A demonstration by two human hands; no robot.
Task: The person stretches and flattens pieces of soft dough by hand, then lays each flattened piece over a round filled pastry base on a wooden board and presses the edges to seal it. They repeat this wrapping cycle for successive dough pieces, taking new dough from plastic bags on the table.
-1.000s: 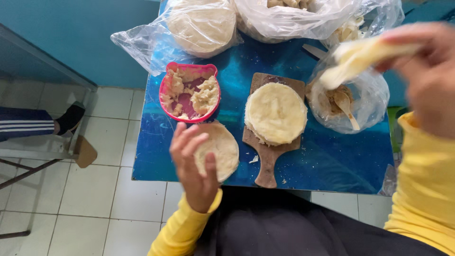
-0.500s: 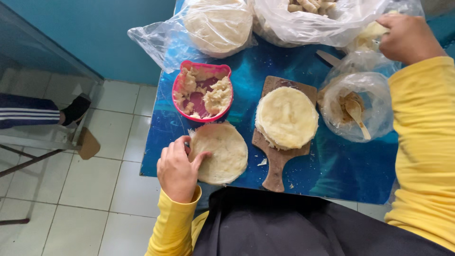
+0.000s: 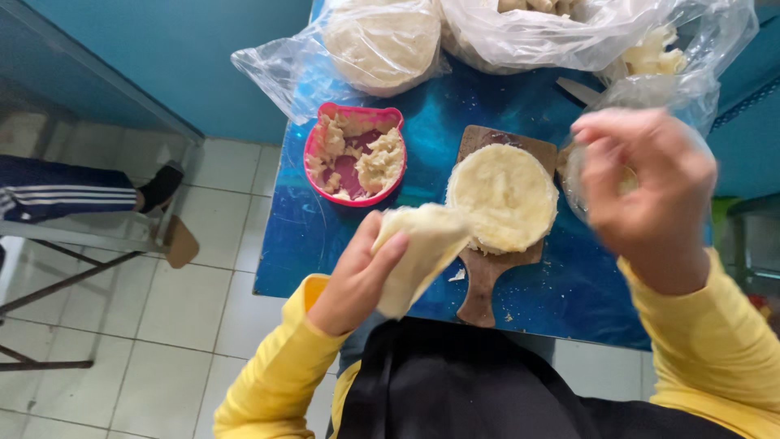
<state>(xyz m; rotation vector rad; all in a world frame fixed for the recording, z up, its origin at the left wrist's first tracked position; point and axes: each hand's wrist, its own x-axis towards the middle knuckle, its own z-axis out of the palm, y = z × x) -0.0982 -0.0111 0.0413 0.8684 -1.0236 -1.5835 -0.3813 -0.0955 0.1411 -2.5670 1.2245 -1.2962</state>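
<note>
Left hand [image 3: 357, 280]: closed loosely on a folded dough round [image 3: 418, 256], thumb over the near edge, held above the table's front edge.
Right hand [image 3: 646, 191]: raised, blurred, fingers curled; hold on anything cannot be told.
Dough round: in left-hand fingers, well left of right hand, just beside the stack [image 3: 504, 195] on the wooden board [image 3: 485, 280].
Risk: limp round likely to sag, tear or slip from a one-sided pinch.
Beyond: pink bowl [image 3: 353, 154] of filling past the left hand; blue table [image 3: 561, 284] beneath.

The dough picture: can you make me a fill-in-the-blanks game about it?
1. The left hand holds a folded ____ round.
2. The bowl of filling is ____ in colour.
3. The stack of rounds sits on a ____ board.
4. The table is ____.

Missing words: dough; pink; wooden; blue
</note>
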